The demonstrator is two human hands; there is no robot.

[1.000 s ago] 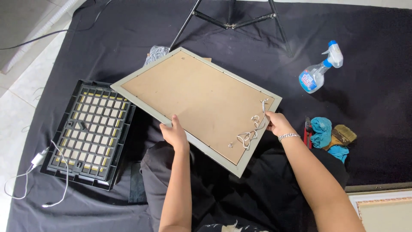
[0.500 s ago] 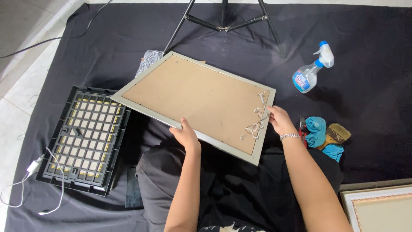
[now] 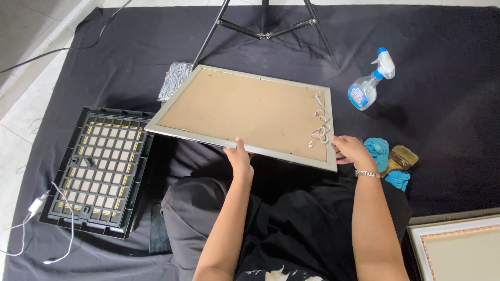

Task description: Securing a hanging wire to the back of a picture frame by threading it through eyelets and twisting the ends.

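You are gripping the picture frame (image 3: 245, 114) face down over your lap, your left hand (image 3: 238, 156) closed on its near edge and your right hand (image 3: 351, 152) closed on its near right corner. You are judging where to lay it: lowering it calls for level hands, keeping clear of the black grid panel (image 3: 99, 169) left of the frame and the spray bottle (image 3: 371, 83) beyond its right end

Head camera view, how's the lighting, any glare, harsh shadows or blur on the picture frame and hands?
Head view: light is soft and even; the picture frame is sharp, with a faint sheen on its silver edge but no glare; the left hand and right hand show no motion blur; shadows on the black cloth are faint, clearest beside the spray bottle; slight wide-angle bending at the edges.
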